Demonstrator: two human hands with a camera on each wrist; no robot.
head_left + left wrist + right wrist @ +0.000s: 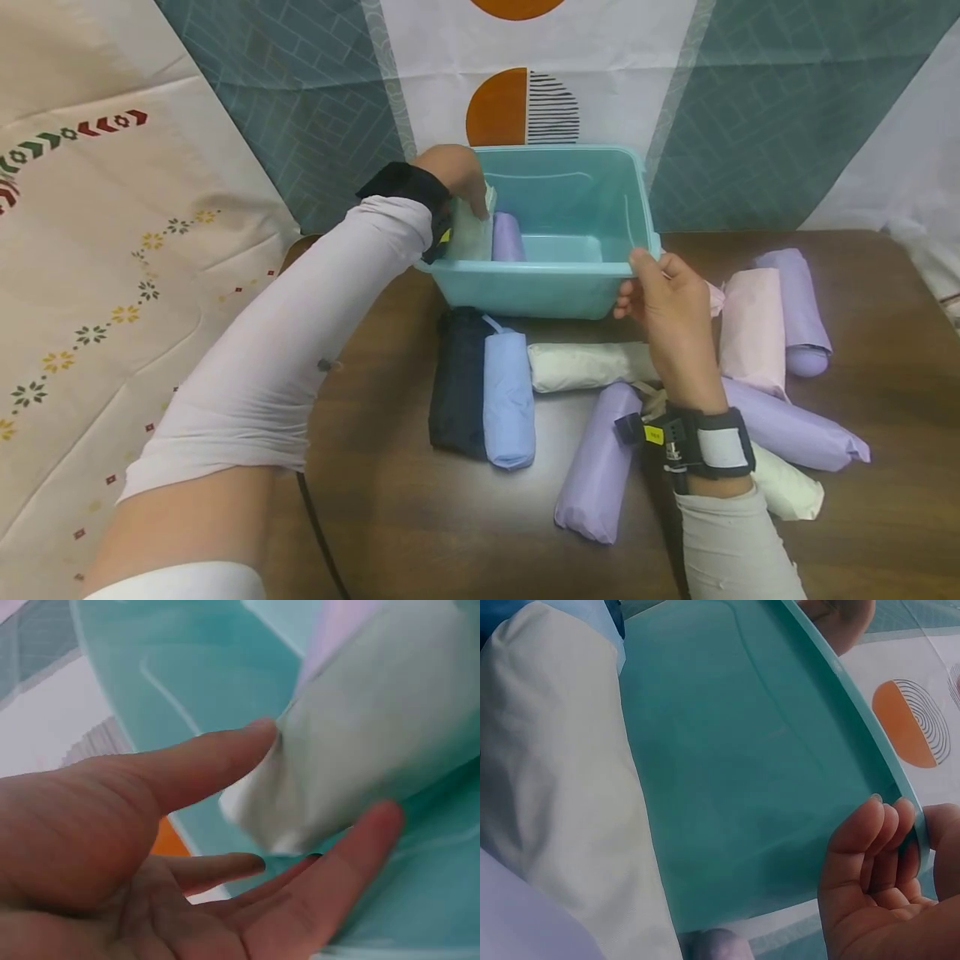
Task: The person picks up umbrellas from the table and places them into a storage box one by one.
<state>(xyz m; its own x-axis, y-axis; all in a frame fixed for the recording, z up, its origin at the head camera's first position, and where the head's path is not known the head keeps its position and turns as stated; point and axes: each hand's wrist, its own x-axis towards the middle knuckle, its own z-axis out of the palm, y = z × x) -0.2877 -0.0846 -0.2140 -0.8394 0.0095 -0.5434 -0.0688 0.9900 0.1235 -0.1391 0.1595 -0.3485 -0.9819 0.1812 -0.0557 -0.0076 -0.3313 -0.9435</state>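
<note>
A turquoise plastic bin (pixel 525 292) stands at the back of the table. My left hand (pixel 453 171) reaches over its left end and holds a pale green folded umbrella (pixel 471 233), which stands on end inside. In the left wrist view the umbrella's end (pixel 300 802) lies between thumb and spread fingers; the thumb tip touches its edge. Beside it in the bin is a purple folded umbrella (pixel 507 237). My right hand (pixel 671 321) grips the bin's front right corner, its fingers (pixel 855 840) curled against the wall below the rim.
In front of the bin lie a black bundle (pixel 457 383), a light blue folded umbrella (pixel 510 400), a pale green one (pixel 585 367) and a purple one (pixel 600 467). To the right are a pink one (pixel 753 333) and several more. A patterned cloth (pixel 300 75) hangs behind.
</note>
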